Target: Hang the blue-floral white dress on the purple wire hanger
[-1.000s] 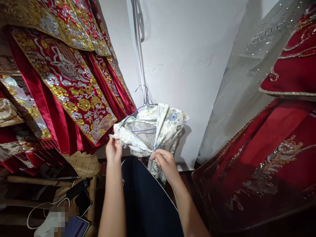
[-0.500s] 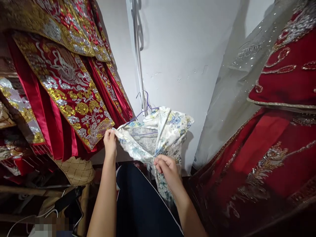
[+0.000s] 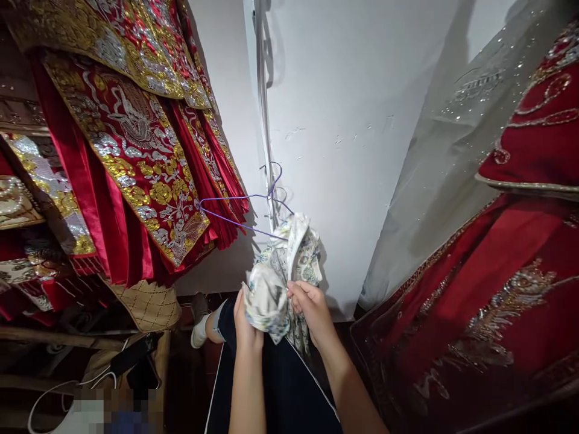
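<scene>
Gripping the floral garment (image 3: 275, 283), both hands bunch it.

Both forearms extended forward, bare. Left hand (image 3: 246, 316) and right hand (image 3: 310, 307) raised close together, fingers curled closed in a grip, wrists slightly bent.

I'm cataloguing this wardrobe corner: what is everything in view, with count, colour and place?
floral garment: one, cream with blue flowers, bunched in both hands, centre
wire hanger: one, purple, bare left half above the garment
embroidered robes: several, red with gold and silver, hanging left
beaded gowns: red, right
sheer veil: one, grey, sequinned, right
metal rail: one, silver, against the white wall
cable: white, bottom left
left hand: gripping the garment
right hand: gripping the garment
</scene>
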`<action>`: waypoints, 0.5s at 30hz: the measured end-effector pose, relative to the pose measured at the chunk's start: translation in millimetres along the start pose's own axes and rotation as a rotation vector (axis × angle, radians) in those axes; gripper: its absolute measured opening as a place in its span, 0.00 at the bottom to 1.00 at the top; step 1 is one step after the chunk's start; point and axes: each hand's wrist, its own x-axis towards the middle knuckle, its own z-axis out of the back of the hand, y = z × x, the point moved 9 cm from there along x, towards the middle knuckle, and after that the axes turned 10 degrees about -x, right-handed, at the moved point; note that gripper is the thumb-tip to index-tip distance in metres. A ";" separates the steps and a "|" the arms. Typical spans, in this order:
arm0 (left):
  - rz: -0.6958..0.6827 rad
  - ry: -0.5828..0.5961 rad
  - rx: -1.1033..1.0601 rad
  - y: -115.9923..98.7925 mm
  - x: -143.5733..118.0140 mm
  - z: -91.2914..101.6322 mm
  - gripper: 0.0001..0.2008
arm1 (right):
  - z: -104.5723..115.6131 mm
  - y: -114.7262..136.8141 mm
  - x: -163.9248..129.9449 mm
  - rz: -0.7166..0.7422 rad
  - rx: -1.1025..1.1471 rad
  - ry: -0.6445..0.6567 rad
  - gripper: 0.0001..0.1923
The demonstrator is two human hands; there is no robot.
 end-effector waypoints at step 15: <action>-0.197 0.688 0.908 -7.1 -113.4 -119.2 0.11 | -3.0 -17.8 4.4 -0.128 0.119 0.154 0.39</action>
